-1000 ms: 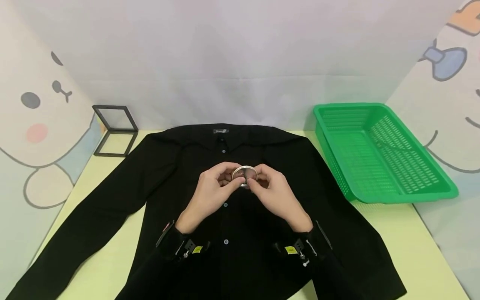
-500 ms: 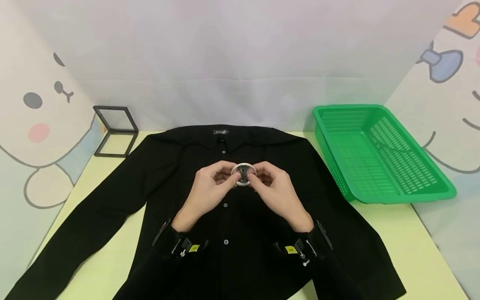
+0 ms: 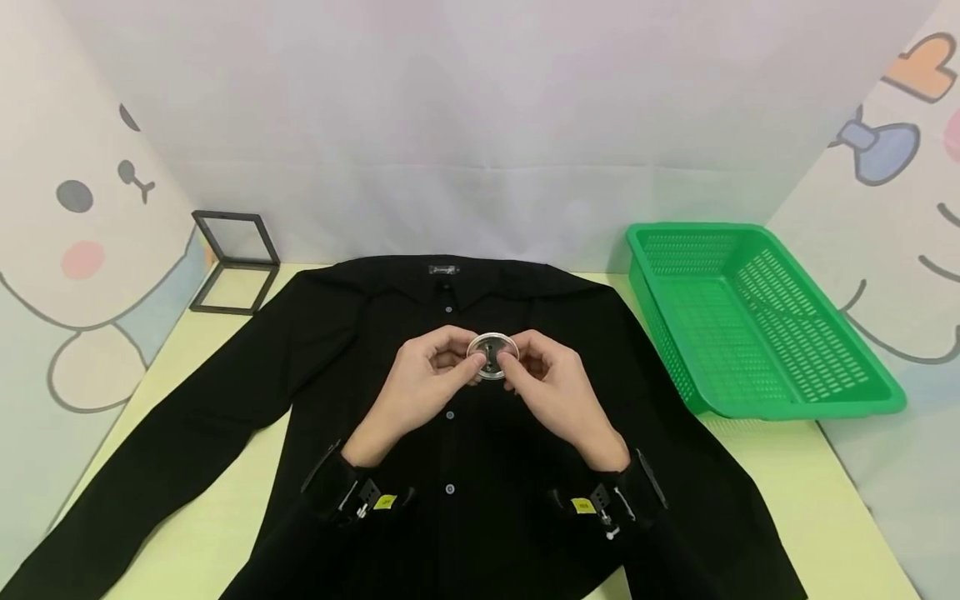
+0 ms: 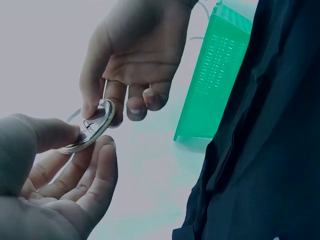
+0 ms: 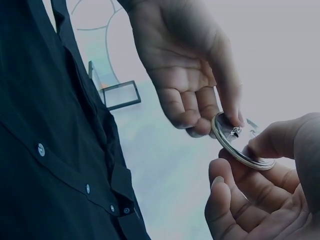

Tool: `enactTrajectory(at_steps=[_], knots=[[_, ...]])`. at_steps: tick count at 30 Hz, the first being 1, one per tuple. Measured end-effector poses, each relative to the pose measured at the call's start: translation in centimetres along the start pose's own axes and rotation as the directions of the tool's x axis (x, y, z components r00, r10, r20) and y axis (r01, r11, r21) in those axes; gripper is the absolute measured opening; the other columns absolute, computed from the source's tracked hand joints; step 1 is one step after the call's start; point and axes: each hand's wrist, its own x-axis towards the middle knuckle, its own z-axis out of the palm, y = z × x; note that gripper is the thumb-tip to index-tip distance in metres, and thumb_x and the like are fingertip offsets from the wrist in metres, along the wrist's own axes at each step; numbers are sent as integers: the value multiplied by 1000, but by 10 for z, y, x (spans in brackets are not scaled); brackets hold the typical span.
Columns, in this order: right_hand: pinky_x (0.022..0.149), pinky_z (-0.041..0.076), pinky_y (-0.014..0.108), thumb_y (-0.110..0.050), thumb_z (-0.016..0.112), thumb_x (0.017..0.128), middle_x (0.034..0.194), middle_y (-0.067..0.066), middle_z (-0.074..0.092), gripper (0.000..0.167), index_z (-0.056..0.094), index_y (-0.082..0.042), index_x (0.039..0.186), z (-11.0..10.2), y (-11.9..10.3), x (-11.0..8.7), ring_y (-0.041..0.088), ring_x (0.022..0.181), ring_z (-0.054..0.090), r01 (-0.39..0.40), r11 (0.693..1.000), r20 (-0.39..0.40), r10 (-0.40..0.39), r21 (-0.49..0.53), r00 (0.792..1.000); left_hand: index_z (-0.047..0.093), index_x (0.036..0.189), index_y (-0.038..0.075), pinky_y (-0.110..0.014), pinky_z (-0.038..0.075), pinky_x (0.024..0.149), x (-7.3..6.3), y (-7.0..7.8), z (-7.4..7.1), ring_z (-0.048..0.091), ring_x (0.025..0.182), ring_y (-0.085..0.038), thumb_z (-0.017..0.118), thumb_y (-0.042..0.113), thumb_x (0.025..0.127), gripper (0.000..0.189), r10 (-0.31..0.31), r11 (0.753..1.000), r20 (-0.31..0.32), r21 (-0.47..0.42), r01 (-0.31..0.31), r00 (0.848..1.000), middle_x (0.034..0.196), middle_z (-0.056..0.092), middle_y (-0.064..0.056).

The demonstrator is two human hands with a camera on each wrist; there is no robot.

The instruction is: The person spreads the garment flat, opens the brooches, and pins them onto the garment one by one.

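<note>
A round, clear, flat case with a shiny rim is held up above a black shirt. My left hand pinches its left edge between thumb and fingers, and my right hand pinches the opposite edge. Both thumbs lie on its upper face. Inside the disc-like case small silvery pieces show in the left wrist view; their kind is too small to tell. From the right wrist view, the far edge of the case sits between the two thumbs, with the other fingers curled loosely beneath.
The shirt lies spread face up on a pale yellow table, sleeves out to both sides. A green perforated basket stands at the right. An opened black square frame stands at the back left, near a white cloth wall.
The case has tilted to show its face more fully to the head camera. Both hands keep their pinch on its edges, almost in the same place. The head view has shifted slightly.
</note>
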Motion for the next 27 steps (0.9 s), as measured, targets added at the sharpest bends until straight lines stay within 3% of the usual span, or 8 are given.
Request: enactTrajectory(at_steps=[5, 12, 21, 27], knots=[[64, 55, 27, -12, 63, 104, 85, 10, 69, 9, 69, -6, 108, 1, 3, 0, 29, 72, 66, 18, 1000, -35, -18, -11, 999, 68, 121, 4, -31, 62, 72, 0, -1, 0, 74, 81, -18, 72, 11, 98, 24, -57, 996, 27, 68, 55, 998, 105, 73, -11], [65, 57, 26, -12, 62, 104, 86, 13, 68, 11, 67, -4, 111, 3, 2, 0, 31, 73, 68, 13, 1000, -93, -12, 16, 996, 67, 122, 6, -30, 59, 65, 0, 0, 3, 73, 78, -17, 71, 13, 98, 25, -114, 989, 60, 101, 108, 992, 103, 73, -9], [64, 57, 27, -12, 63, 104, 85, 12, 70, 8, 67, -6, 107, 8, 4, 0, 27, 73, 69, 0, 1000, -73, 1, 5, 997, 72, 108, 3, -29, 61, 64, 0, -2, 4, 73, 73, -18, 70, 9, 99, 11, -41, 992, -32, 115, 44, 999, 94, 76, -13], [60, 52, 26, -13, 66, 102, 87, 6, 69, 12, 68, -9, 113, 6, 3, 1, 16, 70, 64, -4, 999, -72, 1, -43, 997, 73, 109, 5, -26, 60, 67, 1, 0, 2, 71, 74, -16, 69, 9, 99, 12, -11, 980, -51, 199, 21, 999, 91, 75, -8]])
